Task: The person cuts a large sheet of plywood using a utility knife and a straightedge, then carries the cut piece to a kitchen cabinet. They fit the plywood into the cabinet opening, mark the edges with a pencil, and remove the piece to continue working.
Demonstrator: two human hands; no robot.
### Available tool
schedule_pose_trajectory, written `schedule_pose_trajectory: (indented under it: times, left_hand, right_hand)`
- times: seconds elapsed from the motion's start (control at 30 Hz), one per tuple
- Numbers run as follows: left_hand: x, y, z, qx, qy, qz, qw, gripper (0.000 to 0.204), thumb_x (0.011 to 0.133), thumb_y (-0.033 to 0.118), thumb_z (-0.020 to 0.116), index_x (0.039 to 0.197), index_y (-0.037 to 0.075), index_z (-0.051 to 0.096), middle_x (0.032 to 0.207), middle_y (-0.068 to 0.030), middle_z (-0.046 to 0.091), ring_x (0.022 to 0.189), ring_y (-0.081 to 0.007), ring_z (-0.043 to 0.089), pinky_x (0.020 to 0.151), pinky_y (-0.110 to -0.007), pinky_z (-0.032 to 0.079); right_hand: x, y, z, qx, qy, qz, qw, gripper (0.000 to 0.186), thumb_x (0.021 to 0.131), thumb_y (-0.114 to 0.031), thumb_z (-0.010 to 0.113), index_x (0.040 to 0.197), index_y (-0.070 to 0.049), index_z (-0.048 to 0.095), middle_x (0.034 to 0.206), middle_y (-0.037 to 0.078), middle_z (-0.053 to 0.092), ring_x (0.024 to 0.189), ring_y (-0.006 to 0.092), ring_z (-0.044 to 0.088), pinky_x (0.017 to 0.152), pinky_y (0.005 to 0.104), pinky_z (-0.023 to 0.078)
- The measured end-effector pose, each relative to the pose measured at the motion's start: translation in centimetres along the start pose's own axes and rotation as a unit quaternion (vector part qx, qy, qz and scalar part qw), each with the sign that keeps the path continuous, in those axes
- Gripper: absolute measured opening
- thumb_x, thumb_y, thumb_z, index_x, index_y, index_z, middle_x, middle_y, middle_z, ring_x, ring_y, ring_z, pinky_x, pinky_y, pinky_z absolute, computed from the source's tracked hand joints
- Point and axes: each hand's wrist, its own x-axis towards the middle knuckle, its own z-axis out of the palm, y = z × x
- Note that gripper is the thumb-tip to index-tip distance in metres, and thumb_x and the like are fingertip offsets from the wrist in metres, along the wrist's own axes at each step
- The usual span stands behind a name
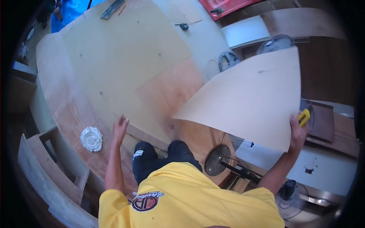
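My right hand [298,131] grips the edge of a thin, pale sheet [247,102], along with a yellow utility knife [303,117]. The sheet is tilted up at my right, over part of the wooden panels. My left hand [121,125] is open, fingers loosely bent, over the large pale board [121,53]; I make out nothing held in it. A reddish plywood piece [167,83] lies on that board, partly behind the sheet. A white crumpled round dish [91,139] rests on the plywood left of my left hand.
Fan stands [215,163] and fan guards [289,201] are at my right, with panels [334,136] beyond. Curved wooden frames [53,171] are at my left. A dark small tool [183,26], a level-like bar [110,10] and a red tray [228,5] lie farther off. A person [57,11] is at top left.
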Motion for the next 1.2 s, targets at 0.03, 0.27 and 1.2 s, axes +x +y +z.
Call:
schedule_pose_trajectory:
  times: [0.03, 0.27, 1.2]
  left_hand:
    - [-1.8, -0.8, -0.7, -0.055, -0.005, -0.025, 0.998, 0.063, 0.092, 0.032, 0.065, 0.138, -0.004, 0.045, 0.137, -0.0232, 0.051, 0.128, -0.0326, 0.049, 0.108, -0.037, 0.037]
    - [-8.0, 16.6, -4.1, -0.237, -0.085, 0.043, 0.967, 0.084, 0.093, 0.066, 0.042, 0.148, 0.005, 0.031, 0.145, -0.0195, 0.043, 0.135, -0.0322, 0.039, 0.109, -0.048, 0.032]
    - [16.0, -7.1, 25.5, 0.331, -0.447, 0.137, 0.820, 0.043, 0.087, 0.017, 0.057, 0.129, 0.010, 0.051, 0.131, -0.0123, 0.054, 0.124, -0.0290, 0.048, 0.102, -0.041, 0.039]
  right_hand:
    - [0.8, -1.7, -0.1, -0.001, -0.034, -0.012, 0.999, 0.017, 0.092, -0.012, 0.064, 0.104, -0.002, 0.058, 0.087, 0.002, 0.060, 0.076, 0.0081, 0.056, 0.068, 0.0222, 0.046]
    - [-1.8, -14.6, 10.0, 0.015, -0.132, -0.171, 0.976, 0.014, 0.089, -0.016, 0.069, 0.097, -0.004, 0.064, 0.087, 0.003, 0.059, 0.070, 0.0135, 0.056, 0.065, 0.0286, 0.048]
    - [-2.0, 13.4, 28.0, 0.317, -0.321, 0.377, 0.809, 0.022, 0.097, -0.019, 0.054, 0.103, 0.002, 0.058, 0.074, 0.012, 0.060, 0.058, 0.0230, 0.061, 0.058, 0.0363, 0.053]
